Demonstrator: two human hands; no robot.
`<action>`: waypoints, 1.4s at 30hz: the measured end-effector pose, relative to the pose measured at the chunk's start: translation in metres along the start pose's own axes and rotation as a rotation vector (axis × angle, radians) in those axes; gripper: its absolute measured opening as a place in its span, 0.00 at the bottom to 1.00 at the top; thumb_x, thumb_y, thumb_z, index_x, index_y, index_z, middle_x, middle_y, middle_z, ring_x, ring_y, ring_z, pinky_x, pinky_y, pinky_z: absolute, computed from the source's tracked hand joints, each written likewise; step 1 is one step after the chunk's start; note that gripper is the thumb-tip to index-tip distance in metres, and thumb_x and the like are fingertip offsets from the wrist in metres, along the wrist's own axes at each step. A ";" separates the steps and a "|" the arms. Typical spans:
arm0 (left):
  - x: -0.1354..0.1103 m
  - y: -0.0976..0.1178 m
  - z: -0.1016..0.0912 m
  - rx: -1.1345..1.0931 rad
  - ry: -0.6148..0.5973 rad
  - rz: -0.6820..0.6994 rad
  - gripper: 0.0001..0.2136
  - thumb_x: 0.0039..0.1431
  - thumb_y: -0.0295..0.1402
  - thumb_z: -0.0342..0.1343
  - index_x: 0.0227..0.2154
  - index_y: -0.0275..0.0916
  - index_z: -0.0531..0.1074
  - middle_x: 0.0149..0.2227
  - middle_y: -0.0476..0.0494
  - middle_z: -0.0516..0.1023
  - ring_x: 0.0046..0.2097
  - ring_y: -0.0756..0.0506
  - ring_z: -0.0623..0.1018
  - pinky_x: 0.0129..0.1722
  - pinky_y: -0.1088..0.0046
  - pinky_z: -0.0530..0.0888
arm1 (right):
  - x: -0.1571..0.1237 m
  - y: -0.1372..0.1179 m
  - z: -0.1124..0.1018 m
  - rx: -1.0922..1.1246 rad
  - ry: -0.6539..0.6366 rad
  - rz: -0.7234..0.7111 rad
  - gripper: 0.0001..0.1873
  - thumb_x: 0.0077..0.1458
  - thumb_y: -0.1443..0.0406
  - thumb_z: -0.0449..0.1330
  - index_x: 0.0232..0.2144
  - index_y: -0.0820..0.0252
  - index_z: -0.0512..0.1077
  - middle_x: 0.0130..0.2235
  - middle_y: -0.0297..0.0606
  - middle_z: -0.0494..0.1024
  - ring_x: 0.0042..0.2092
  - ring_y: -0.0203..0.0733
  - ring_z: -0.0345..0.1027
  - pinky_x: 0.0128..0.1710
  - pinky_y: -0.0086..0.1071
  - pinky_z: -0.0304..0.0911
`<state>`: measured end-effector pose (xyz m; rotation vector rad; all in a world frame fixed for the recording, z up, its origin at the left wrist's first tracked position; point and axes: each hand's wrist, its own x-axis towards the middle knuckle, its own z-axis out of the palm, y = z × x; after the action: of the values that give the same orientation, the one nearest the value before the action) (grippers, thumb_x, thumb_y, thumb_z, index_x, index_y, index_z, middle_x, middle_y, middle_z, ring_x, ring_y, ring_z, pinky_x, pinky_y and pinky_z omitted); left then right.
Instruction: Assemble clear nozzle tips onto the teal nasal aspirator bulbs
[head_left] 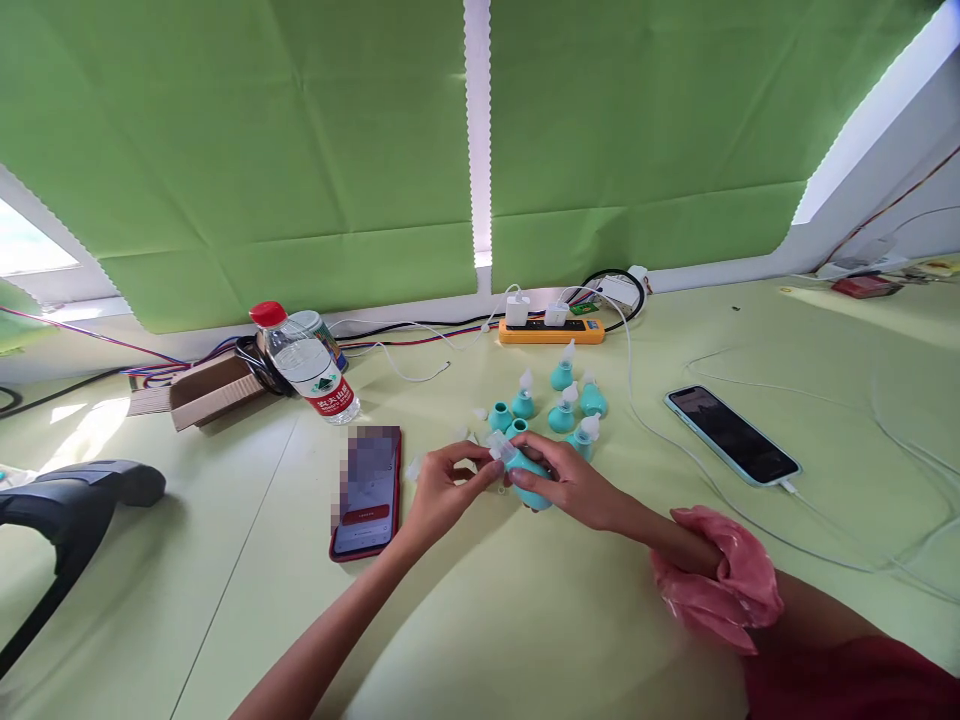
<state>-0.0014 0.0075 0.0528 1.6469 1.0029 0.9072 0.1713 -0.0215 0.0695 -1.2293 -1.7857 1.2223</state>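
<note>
My right hand is wrapped round a teal squeeze bulb, tilted with its mouth up and to the left. At that mouth sits a clear plastic nozzle, with the fingers of my left hand pinched at its side. Just beyond my hands stand several more bulbs with clear tips, such as one finished-looking nasal aspirator. Two bulbs without tips, one an open bulb, are closest to my fingers. Small clear pieces lie left of them, partly hidden by my left hand.
A red-cased phone lies left, with a water bottle and an open cardboard box behind it. An orange power strip stands at the back. A charging phone and loose white cables are on the right.
</note>
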 end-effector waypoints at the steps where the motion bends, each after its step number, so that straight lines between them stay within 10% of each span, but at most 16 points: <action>1: -0.001 0.003 0.001 -0.078 -0.001 -0.035 0.12 0.48 0.39 0.55 0.26 0.33 0.71 0.25 0.46 0.71 0.27 0.51 0.70 0.25 0.76 0.69 | 0.000 0.000 0.001 0.069 -0.029 0.003 0.12 0.52 0.59 0.52 0.37 0.60 0.63 0.29 0.33 0.67 0.28 0.32 0.58 0.27 0.26 0.59; 8: -0.002 0.006 -0.002 -0.321 -0.127 -0.095 0.14 0.48 0.41 0.55 0.22 0.33 0.67 0.21 0.50 0.66 0.22 0.53 0.68 0.21 0.75 0.69 | 0.002 0.003 0.001 0.484 -0.228 0.037 0.16 0.52 0.57 0.53 0.38 0.62 0.62 0.28 0.35 0.69 0.22 0.31 0.63 0.21 0.28 0.62; 12: -0.006 0.012 -0.005 -0.081 -0.164 -0.003 0.12 0.55 0.40 0.46 0.27 0.35 0.65 0.22 0.51 0.63 0.24 0.53 0.67 0.23 0.77 0.68 | 0.000 -0.001 0.001 0.461 -0.174 0.043 0.13 0.52 0.58 0.53 0.36 0.61 0.63 0.27 0.34 0.69 0.22 0.30 0.62 0.21 0.26 0.61; 22: -0.015 0.015 0.005 0.614 0.297 0.494 0.06 0.55 0.30 0.49 0.30 0.35 0.70 0.23 0.48 0.69 0.24 0.54 0.67 0.23 0.79 0.66 | -0.003 0.004 0.017 0.512 -0.037 0.129 0.14 0.51 0.56 0.53 0.35 0.59 0.57 0.27 0.33 0.69 0.21 0.33 0.64 0.22 0.29 0.62; 30: -0.014 0.005 0.008 0.834 0.286 0.789 0.05 0.52 0.21 0.49 0.30 0.32 0.68 0.24 0.43 0.71 0.27 0.50 0.68 0.25 0.75 0.68 | -0.005 0.006 0.017 0.337 0.025 0.048 0.12 0.53 0.56 0.51 0.34 0.58 0.59 0.28 0.33 0.67 0.30 0.35 0.63 0.27 0.28 0.61; 33: -0.013 0.010 0.007 0.674 0.247 0.651 0.04 0.52 0.23 0.49 0.26 0.34 0.68 0.23 0.46 0.70 0.25 0.52 0.67 0.24 0.77 0.68 | -0.005 0.007 0.015 0.277 0.013 0.020 0.11 0.53 0.58 0.52 0.33 0.59 0.60 0.29 0.34 0.68 0.32 0.36 0.63 0.29 0.28 0.59; 42: 0.002 0.015 -0.011 -0.546 -0.193 -0.337 0.07 0.42 0.32 0.57 0.19 0.33 0.66 0.16 0.53 0.63 0.17 0.57 0.62 0.15 0.83 0.63 | 0.005 0.010 0.009 0.784 -0.166 0.148 0.12 0.52 0.58 0.52 0.32 0.62 0.60 0.20 0.34 0.70 0.15 0.30 0.56 0.14 0.25 0.47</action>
<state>-0.0074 0.0106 0.0706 1.0445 0.7794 0.6983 0.1645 -0.0183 0.0566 -0.8121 -1.1188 1.9039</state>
